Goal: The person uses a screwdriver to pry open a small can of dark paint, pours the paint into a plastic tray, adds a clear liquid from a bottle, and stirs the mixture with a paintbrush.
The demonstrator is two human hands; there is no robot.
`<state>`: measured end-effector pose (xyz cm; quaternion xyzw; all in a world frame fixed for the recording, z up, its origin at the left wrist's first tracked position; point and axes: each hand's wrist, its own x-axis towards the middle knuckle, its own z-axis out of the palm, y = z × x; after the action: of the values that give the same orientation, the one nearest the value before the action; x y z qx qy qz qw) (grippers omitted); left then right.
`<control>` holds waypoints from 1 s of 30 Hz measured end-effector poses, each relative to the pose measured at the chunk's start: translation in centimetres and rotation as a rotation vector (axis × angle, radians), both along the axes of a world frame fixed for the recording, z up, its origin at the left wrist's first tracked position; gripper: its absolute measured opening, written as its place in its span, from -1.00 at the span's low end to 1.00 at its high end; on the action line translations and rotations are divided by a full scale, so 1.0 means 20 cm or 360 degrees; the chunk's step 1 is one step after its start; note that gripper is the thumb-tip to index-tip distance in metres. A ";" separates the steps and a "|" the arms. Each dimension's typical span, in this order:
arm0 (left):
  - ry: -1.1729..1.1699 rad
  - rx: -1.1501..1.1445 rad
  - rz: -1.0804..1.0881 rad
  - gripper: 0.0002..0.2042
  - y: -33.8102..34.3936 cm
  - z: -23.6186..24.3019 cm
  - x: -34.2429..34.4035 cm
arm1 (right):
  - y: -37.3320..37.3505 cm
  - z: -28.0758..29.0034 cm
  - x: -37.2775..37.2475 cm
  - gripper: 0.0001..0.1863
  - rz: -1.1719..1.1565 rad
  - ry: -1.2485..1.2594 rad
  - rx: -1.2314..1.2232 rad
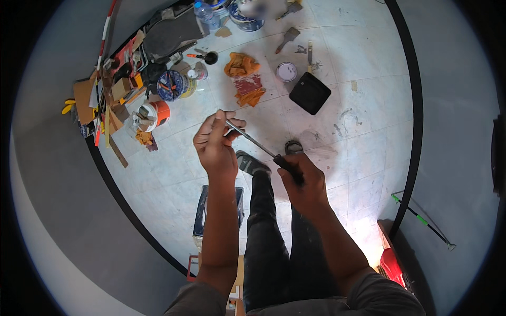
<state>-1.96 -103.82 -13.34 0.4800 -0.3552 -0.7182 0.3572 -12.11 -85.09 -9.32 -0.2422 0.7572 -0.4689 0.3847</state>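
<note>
A screwdriver (pixel 253 141) with a dark handle and a long metal shaft is held slantwise in front of me, above the floor. My right hand (pixel 308 184) is closed round its handle. At the other end, my left hand (pixel 215 142) pinches the shaft near the tip between thumb and fingers. The very tip is hidden by those fingers. Below the hands are my dark shoes (pixel 253 163), standing on pale tiles.
Ahead lie orange cloths (pixel 242 65), a black tray (pixel 310 94), a round lid or tin (pixel 286 72) and a wide brush (pixel 288 40). Buckets (pixel 173 86), tools and boards crowd the left wall. A dark rectangular tray (pixel 200 213) sits beside my left leg; a green-and-black pole (pixel 421 220) leans right.
</note>
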 end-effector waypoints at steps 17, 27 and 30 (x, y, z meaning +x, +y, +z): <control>0.0052 -0.0136 -0.0164 -0.71 0.70 0.06 -0.44 | 0.70 0.04 -0.37 -0.72 -0.0084 0.0187 -0.0015; -0.0059 -0.0181 -0.0266 -0.71 0.74 0.10 -0.16 | 0.75 0.02 -0.17 -0.74 0.0053 0.0038 -0.0011; -0.0041 -0.0091 -0.0167 -0.71 0.74 0.11 -0.13 | 0.74 0.01 -0.12 -0.75 -0.0120 -0.0302 0.0015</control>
<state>-4.56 -89.07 -11.17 0.4595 -0.4048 -0.7193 0.3281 -14.42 -70.29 -9.20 -0.1663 0.7281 -0.5003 0.4380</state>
